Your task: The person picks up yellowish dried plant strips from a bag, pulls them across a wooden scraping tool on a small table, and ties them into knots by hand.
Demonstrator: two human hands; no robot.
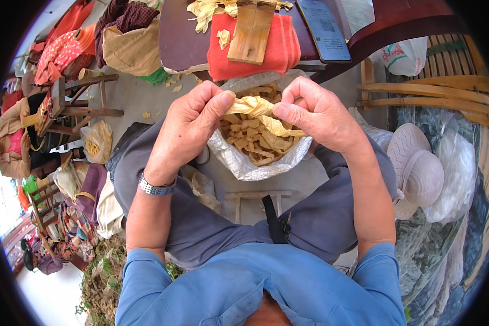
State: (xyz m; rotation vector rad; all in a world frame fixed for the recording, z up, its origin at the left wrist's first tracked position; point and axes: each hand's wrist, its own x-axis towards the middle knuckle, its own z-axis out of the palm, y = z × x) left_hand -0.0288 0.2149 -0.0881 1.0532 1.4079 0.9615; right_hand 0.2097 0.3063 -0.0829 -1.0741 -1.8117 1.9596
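Observation:
A twisted pale yellow strip (252, 106) is held between my two hands above an open white woven sack (228, 165), which is full of tan, curled strips (255, 141) and sits between my knees. My left hand (198, 117) pinches one end of the strip with thumb and bent fingers. My right hand (315, 114) grips it farther right, thumb pressed on it, with a flattened tail hanging out below. Just beyond the sack, a wooden block (250, 38) lies on a folded red towel (280, 51), beside yellow scraps (201, 13).
A dark table (179, 41) stands ahead with a phone (323, 30). Wooden chairs (426, 98), a straw hat (421, 174) and plastic bags (453, 179) are at the right. At the left are stools (95, 111), cloths, a bag of yellow pieces (98, 141) and another person (13, 157).

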